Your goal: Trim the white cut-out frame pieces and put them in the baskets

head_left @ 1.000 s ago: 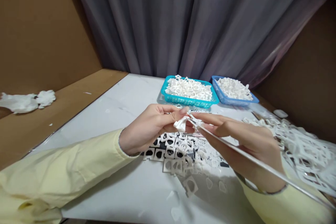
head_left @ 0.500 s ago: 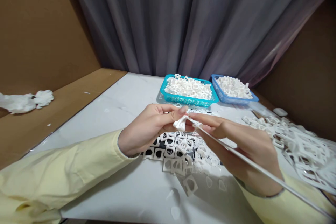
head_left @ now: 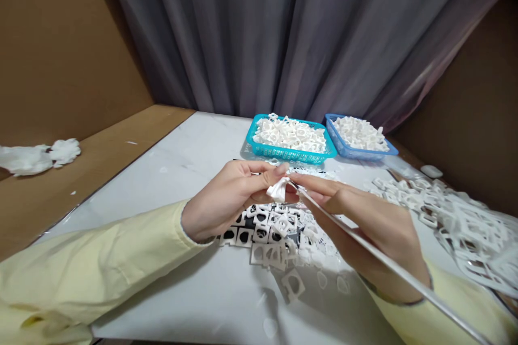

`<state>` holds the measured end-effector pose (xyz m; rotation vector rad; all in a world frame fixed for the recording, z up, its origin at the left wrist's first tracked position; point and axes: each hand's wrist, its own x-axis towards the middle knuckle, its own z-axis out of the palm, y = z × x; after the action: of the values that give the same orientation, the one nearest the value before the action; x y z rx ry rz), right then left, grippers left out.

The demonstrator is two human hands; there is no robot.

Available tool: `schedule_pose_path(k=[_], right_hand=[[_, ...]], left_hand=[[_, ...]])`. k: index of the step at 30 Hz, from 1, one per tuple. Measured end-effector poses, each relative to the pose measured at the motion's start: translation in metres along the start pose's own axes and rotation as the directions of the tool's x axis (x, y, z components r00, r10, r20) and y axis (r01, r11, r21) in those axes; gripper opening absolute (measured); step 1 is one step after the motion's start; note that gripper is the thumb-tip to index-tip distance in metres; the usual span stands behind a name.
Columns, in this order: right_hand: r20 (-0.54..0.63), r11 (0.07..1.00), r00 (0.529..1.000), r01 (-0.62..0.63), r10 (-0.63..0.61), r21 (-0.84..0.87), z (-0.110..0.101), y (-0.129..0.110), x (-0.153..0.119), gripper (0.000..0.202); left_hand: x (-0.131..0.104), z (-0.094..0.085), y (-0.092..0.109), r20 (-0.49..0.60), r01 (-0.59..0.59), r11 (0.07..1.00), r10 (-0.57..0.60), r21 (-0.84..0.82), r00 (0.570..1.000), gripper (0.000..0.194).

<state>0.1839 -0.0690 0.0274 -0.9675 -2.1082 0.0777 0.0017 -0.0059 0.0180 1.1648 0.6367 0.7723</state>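
Over the table's middle, my left hand (head_left: 231,194) is closed, its thumb pressed on a small white piece (head_left: 278,190) that looks like folded or stacked soft sheet. My right hand (head_left: 374,226) meets it from the right, fingers bent together with the fingertips at the piece's edge. A long, thin white stick or taut cord (head_left: 364,245) runs from those fingertips across the right hand to the lower right; its dark near end shows at the fingertips. Just what the right fingers grip is partly hidden. Below lie many white cut-out frames (head_left: 269,253), some over dark backing.
A turquoise basket (head_left: 291,155) heaped with small white pieces stands at the back, with a blue basket (head_left: 362,153), likewise filled, beside it. White cut-out scraps (head_left: 473,237) pile up on the right. White crumpled material (head_left: 30,159) lies at far left. Cardboard walls flank the white table (head_left: 162,172).
The stick or cord has swung slightly, its lower end now further left. My right hand has shifted a little left at the wrist. The left hand keeps its hold on the white piece.
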Motion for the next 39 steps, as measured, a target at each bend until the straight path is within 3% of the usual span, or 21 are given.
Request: schedule_pose_path(k=[11,19,25,28,32,35,39], right_hand=[[0.014,0.995,0.999,0.036,-0.035,-0.094,0.003,0.000,0.000,0.015],[-0.040,0.974,0.984,0.169,-0.176,-0.149,0.023,0.008,-0.005,0.017],[0.007,0.970,0.998,0.065,-0.065,-0.236,0.020,0.003,-0.001,0.027],[0.025,0.960,0.997,0.081,-0.077,-0.269,0.018,0.000,0.003,0.030],[-0.011,0.948,0.993,0.112,-0.121,-0.299,0.023,0.006,0.005,0.032],[-0.069,0.924,0.982,0.142,-0.177,-0.355,0.027,0.021,0.003,0.022],[-0.167,0.957,0.978,0.079,-0.129,-0.278,0.018,0.033,0.001,0.016]], left_hand=[[-0.001,0.001,0.001,-0.027,0.010,1.000,-0.011,-0.018,1.000,0.016],[0.000,0.001,0.000,-0.069,-0.006,1.000,0.006,0.001,0.998,0.015],[0.000,0.001,0.000,-0.065,0.004,1.000,-0.004,0.008,0.998,0.017],[0.001,0.001,0.001,-0.065,0.018,1.000,-0.017,0.017,0.998,0.018],[0.000,0.002,0.000,-0.077,0.023,1.000,-0.022,0.013,0.997,0.016],[-0.002,0.004,-0.002,-0.027,0.039,0.999,-0.039,0.026,0.999,0.015],[-0.003,0.004,-0.001,-0.039,0.045,0.996,-0.042,0.074,0.998,0.016]])
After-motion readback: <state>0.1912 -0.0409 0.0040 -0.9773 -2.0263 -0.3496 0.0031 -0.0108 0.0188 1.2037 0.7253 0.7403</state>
